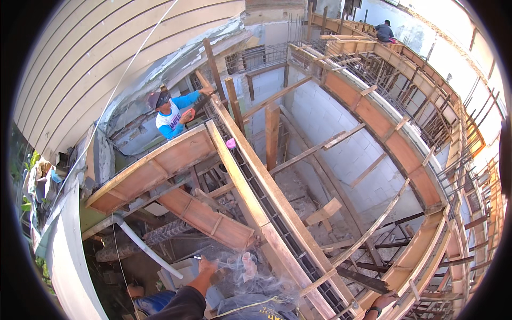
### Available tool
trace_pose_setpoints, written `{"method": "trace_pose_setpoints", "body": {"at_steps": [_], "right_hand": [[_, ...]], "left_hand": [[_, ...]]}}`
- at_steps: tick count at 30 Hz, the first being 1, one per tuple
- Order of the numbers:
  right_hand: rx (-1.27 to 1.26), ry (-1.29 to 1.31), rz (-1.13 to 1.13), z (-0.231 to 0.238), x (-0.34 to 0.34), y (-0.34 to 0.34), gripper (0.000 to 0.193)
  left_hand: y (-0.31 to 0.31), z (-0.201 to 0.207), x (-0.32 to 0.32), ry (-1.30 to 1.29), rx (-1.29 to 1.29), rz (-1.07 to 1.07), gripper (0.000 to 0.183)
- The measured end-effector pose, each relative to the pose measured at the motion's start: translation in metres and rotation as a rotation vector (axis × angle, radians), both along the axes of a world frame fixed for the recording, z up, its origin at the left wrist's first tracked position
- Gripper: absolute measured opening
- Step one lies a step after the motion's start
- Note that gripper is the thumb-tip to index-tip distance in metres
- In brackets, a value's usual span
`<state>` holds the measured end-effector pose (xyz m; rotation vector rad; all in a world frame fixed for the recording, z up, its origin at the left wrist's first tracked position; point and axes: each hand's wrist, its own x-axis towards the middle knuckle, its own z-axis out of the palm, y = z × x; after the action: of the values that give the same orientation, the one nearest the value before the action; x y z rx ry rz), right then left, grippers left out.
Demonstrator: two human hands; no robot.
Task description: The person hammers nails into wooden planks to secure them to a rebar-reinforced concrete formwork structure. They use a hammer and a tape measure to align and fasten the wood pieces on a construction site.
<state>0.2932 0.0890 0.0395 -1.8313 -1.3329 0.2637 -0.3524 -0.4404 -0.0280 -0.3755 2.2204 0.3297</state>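
Note:
In my left hand (207, 266), a thin white cigarette (197, 257) sticks out between closed fingers. Pale smoke (248, 266) drifts across the view beside it. My left arm, in a dark sleeve, comes in from the lower edge. Low on the right, my right hand (385, 300) has its fingers curled over the edge of the wooden formwork (408, 277), close to the end of a dark timber (365, 280). A dark band circles that wrist. Between my hands runs a long beam form of two timbers (290, 210), with steel bars (269, 209) in its gap.
Left of the beam, a co-worker (170, 114) in a blue and white shirt holds what looks like a handsaw (200, 106). A small pink object (231, 143) sits on the beam. Crossing struts (320, 146) span a deep drop beside block walls (341, 133). Another person (384, 32) sits far off.

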Motion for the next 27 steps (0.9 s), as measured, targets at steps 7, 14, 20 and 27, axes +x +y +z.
{"method": "trace_pose_setpoints", "body": {"at_steps": [7, 14, 20, 27], "right_hand": [[0.024, 0.000, -0.026, 0.003, 0.013, 0.002, 0.048], [-0.038, 0.078, -0.122, 0.072, -0.068, -0.026, 0.045], [-0.031, 0.012, -0.084, 0.059, -0.050, -0.022, 0.045], [-0.031, 0.102, -0.115, 0.064, -0.061, -0.023, 0.046]], "left_hand": [[0.013, 0.016, -0.014, 0.307, 0.222, -0.028, 0.104], [0.096, 0.076, -0.004, 0.290, 0.283, -0.244, 0.101], [0.096, 0.107, 0.012, 0.105, 0.073, -0.535, 0.094], [0.047, 0.083, 0.031, 0.075, -0.007, -0.522, 0.091]]}}
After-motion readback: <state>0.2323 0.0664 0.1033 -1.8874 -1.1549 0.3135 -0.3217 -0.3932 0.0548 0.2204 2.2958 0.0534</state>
